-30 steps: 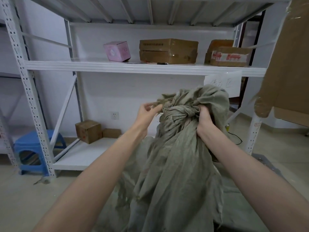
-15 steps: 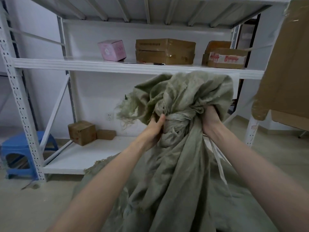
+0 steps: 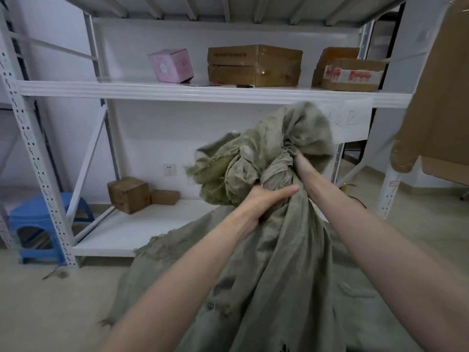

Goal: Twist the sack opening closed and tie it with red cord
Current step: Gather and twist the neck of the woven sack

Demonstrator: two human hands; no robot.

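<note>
A grey-green woven sack (image 3: 279, 262) stands in front of me, its body hanging down in folds. Its opening is gathered into a twisted neck (image 3: 275, 171), and the loose frayed top flops over to the left and up behind it. My left hand (image 3: 266, 201) wraps around the sack just below the twist. My right hand (image 3: 303, 166) grips the neck from the right, its fingers partly buried in the cloth. No red cord is in view.
A white metal shelving rack (image 3: 203, 94) stands close behind the sack, with a pink box (image 3: 171, 64) and cardboard boxes (image 3: 253, 66) on its middle shelf and small cartons (image 3: 128, 194) on the bottom one. A blue stool (image 3: 38, 224) sits left; flat cardboard (image 3: 436, 110) leans right.
The bunched top of the sack has dropped and flopped to the left. My left hand has shifted from the frayed edge to a full grip under the twist. My right hand stays on the neck.
</note>
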